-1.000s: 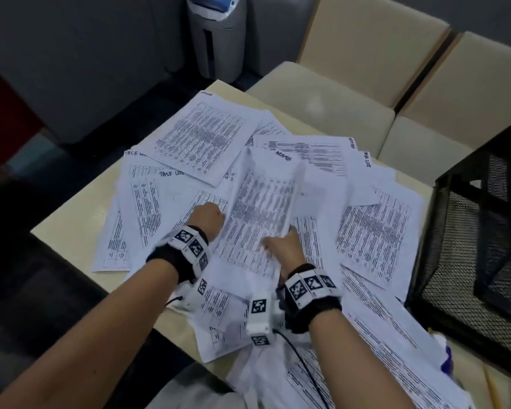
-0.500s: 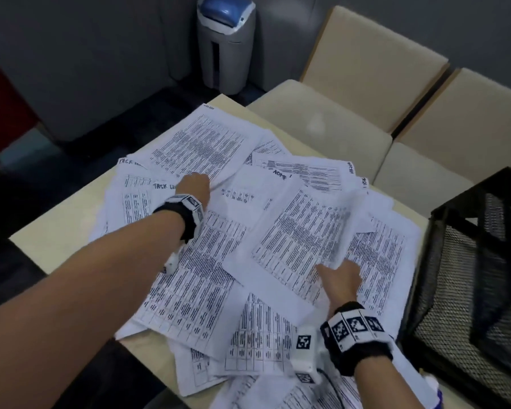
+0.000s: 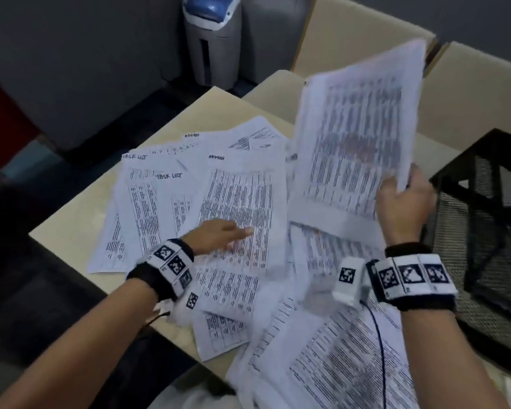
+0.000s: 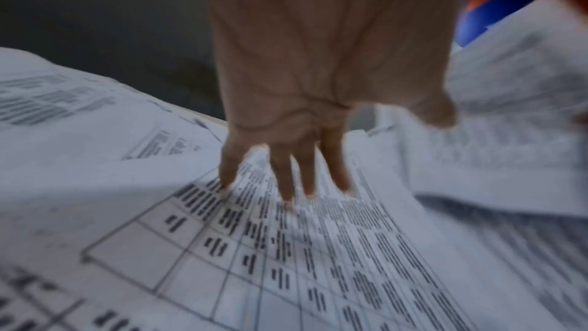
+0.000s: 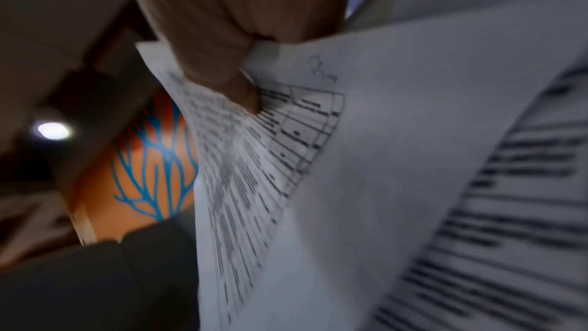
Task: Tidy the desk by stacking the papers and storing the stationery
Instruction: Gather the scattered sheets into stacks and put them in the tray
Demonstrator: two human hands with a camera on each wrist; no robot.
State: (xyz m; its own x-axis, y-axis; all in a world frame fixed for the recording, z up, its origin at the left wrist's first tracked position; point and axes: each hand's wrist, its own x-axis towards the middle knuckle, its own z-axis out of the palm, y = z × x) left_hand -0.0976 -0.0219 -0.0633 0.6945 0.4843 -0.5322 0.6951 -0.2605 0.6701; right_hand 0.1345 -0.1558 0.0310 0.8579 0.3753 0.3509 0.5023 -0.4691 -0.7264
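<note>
At the near edge of the worktop (image 3: 71,228), overlapping printed papers (image 3: 337,364) run out of view at the bottom; their text is blurred and cannot be read. A black cable (image 3: 379,335) runs from the right wrist band across these sheets.

The left hand (image 3: 216,233) lies palm down on a table-printed sheet (image 3: 242,219) near the middle of the worktop. Its fingers (image 4: 288,173) are straight and slightly spread, with the tips touching the paper. This sheet's long axis runs from the near edge toward the far edge. The sheets beside it, toward the left edge, are fanned at differing angles; two carry the handwritten heading "TASK LIST", two others "ADMIN".

The right hand (image 3: 403,208) is raised above the right side of the worktop and grips a lifted sheaf of papers (image 3: 357,128) at its lower right corner, thumb curled over the printed face. The sheaf stands near upright, long axis vertical, printed face toward the camera. Its sheet count cannot be determined, and its print is motion-blurred.

A black mesh basket (image 3: 484,231) stands at the right edge, cut off by the frame. Beyond the far edge are beige seats (image 3: 469,98) and a grey bin with a blue lid (image 3: 211,39).
</note>
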